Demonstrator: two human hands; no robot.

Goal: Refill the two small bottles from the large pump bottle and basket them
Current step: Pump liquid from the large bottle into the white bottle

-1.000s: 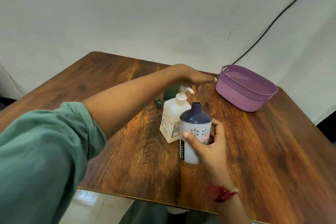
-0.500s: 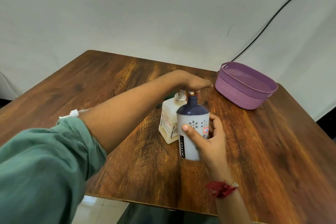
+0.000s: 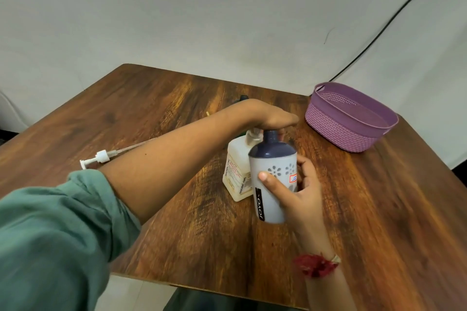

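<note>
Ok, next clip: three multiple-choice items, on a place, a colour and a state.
1. Where is the purple woven plastic basket? A) far right corner of the brown wooden table B) left edge C) floor
2. Top of the pale grey JOYO bottle is? A) red B) dark blue C) yellow
3. The left hand is? A) flat on the table B) pressing the cream pump bottle's head C) gripping the basket
Answers: A, it sits there; B, shoulder and neck are dark blue; B, palm covers the pump head.

Single head-worn view, forward and down, close over the table [image 3: 379, 209].
</note>
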